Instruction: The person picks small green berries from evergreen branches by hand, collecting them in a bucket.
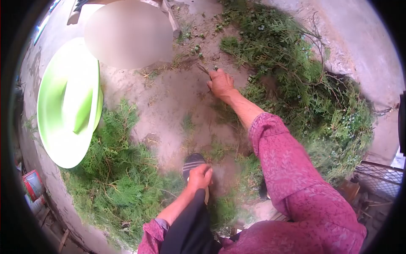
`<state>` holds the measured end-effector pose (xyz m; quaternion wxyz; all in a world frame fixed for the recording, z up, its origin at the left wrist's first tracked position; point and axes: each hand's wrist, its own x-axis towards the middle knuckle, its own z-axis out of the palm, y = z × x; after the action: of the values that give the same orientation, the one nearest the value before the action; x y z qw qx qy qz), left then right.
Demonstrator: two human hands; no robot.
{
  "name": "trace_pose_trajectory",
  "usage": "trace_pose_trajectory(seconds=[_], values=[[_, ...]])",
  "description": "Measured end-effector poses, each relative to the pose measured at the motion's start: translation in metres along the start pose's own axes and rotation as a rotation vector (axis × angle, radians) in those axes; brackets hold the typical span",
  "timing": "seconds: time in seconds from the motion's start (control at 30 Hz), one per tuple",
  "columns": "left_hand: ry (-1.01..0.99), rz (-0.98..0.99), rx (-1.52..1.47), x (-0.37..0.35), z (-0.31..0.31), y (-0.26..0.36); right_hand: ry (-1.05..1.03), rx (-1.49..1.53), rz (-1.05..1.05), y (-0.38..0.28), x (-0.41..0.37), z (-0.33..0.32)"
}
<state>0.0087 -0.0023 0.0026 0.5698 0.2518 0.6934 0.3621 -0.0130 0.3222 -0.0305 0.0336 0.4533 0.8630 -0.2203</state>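
Note:
My right hand (pixel 220 83) reaches out over the bare ground, its fingers closed. A thin dark twig (pixel 203 68) sticks out beyond the fingertips, and a small green bit shows beside it. Close by on the right is a large heap of cut evergreen branches (pixel 292 63) with small pale cones. My left hand (pixel 199 177) rests by my knee, above a dark striped shoe (pixel 193 163). Its fingers are curled in, and what they hold, if anything, is hidden. Left of it lies a second pile of green branches (pixel 122 186).
A light green plastic basin (pixel 53 97) stands at the left, touching the second pile. Scattered sprigs and small green cones lie on the dusty ground (pixel 156 97). A wire mesh panel (pixel 380 175) is at the lower right. A blurred oval covers part of the top.

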Motion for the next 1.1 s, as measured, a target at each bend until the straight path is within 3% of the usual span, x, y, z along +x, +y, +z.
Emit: trace_pose_trajectory(seconds=[0.13, 0.2, 0.27, 0.33, 0.5, 0.6, 0.9, 1.1], values=[[0.0, -0.061, -0.039, 0.002, 0.0, 0.005, 0.101, -0.029, -0.098, 0.019, 0.009, 0.007], [0.011, -0.073, -0.056, 0.002, 0.002, 0.003, -0.002, 0.299, -0.135, 0.032, 0.011, 0.002], [0.024, -0.041, -0.039, 0.002, 0.002, 0.001, 0.176, 0.484, -0.056, 0.046, 0.006, -0.013], [0.024, -0.046, -0.042, 0.002, 0.001, 0.004, 0.331, 0.42, 0.1, 0.08, 0.009, -0.023], [0.001, -0.101, -0.059, 0.001, 0.0, 0.009, 0.313, -0.04, 0.315, 0.136, -0.001, -0.039], [0.006, -0.108, -0.08, 0.0, 0.001, 0.008, 0.365, -0.023, 0.174, 0.15, -0.002, -0.032], [0.003, -0.084, -0.049, 0.001, 0.0, 0.009, 0.552, -0.054, 0.181, 0.153, -0.014, -0.022], [0.012, -0.107, -0.077, 0.002, 0.003, 0.009, 0.34, 0.029, 0.038, 0.129, -0.018, -0.041]])
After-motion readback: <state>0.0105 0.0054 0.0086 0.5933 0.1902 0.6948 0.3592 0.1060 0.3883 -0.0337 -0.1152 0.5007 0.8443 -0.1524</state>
